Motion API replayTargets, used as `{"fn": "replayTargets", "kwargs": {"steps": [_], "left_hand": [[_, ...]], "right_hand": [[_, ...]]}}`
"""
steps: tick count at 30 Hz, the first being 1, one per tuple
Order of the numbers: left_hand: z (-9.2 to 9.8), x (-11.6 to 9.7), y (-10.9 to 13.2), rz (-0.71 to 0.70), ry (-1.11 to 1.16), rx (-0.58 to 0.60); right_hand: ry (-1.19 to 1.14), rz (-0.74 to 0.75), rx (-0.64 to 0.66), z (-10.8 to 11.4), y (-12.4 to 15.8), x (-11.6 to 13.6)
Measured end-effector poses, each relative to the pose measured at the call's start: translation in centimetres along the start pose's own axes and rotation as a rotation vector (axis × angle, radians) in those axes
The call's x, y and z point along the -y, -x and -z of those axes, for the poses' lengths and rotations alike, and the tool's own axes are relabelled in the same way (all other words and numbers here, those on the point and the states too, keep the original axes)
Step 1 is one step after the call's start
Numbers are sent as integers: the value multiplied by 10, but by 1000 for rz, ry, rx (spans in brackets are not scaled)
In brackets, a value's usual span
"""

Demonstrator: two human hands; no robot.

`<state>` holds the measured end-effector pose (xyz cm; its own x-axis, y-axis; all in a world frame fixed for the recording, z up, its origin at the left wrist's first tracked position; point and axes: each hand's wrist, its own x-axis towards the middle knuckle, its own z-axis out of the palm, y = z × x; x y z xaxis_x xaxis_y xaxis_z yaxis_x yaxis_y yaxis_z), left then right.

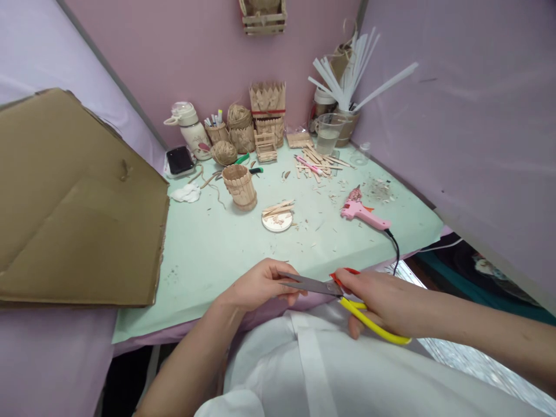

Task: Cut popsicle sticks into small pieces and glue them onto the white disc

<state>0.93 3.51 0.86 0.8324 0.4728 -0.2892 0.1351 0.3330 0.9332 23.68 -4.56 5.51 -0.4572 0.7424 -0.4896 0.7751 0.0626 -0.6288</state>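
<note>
My right hand (pixel 377 298) grips a pair of scissors (pixel 319 285) by its handles, one red and one yellow. The blades stand slightly apart and point left, their tips at the fingers of my left hand (pixel 269 284). That hand is closed in a pinch at the table's front edge; whatever it may hold is too small or hidden to name. Beyond my hands, a round white lid (pixel 278 223) carries thin wooden sticks (pixel 278 208) and small chips. Behind it to the left stands a cup covered in wooden pieces (pixel 241 186).
A pink glue gun (pixel 365 214) lies at right, its black cord running off the table edge. Loose craft sticks (pixel 321 162) and a plastic cup of water (pixel 328 136) are farther back. A large cardboard panel (pixel 82 208) stands at left; twine balls (pixel 224 153) sit near the wall.
</note>
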Motion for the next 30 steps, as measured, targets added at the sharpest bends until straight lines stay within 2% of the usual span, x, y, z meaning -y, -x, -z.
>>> {"fn": "replayTargets", "kwargs": {"steps": [14,24,30], "left_hand": [[1,1,0,5,31,-15],[0,0,1,7,48,-8],[-1,1,0,-9,79,-26]], "right_hand": [[68,-36,-79,-3,-4,-4],[20,-14,16,-2,-3,-2],[39,-16,-37,-4,-5,-4]]}}
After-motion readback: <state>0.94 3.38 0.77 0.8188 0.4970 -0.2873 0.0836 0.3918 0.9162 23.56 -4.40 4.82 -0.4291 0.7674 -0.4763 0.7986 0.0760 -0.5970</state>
